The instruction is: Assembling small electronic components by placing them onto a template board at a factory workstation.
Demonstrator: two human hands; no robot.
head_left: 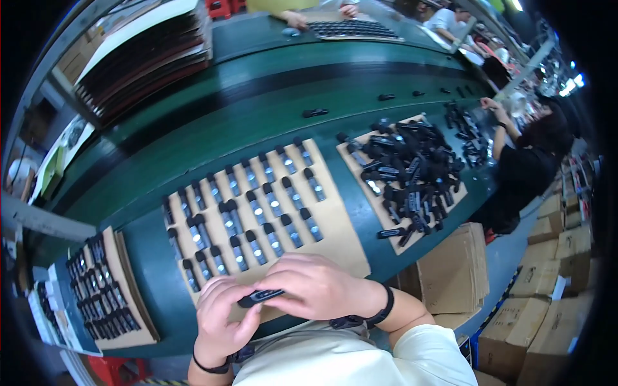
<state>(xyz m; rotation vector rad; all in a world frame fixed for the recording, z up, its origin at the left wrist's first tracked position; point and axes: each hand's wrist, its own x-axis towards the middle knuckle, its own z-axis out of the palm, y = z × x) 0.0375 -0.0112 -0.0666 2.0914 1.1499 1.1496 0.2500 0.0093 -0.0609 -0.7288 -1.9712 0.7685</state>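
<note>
Close to my body, above the near edge of a tan board (341,238), I hold a small black microphone (262,296) level between both hands. My left hand (222,316) pinches its left end with thumb and fingers. Around its right end my right hand (315,286) is closed, with the fingers covering part of it. On the board lie several similar microphones (254,248) in rows, dark heads pointing away from me and glossy bodies toward me. To the right, a heap of loose black microphones (412,167) covers a second board (412,243).
At left, a stack of boards (132,289) carries more rows of microphones. A green conveyor belt (257,83) runs beyond, with a few loose pieces (315,112) on it. A co-worker (528,148) stands at right. Cardboard boxes (515,328) sit on the floor, lower right.
</note>
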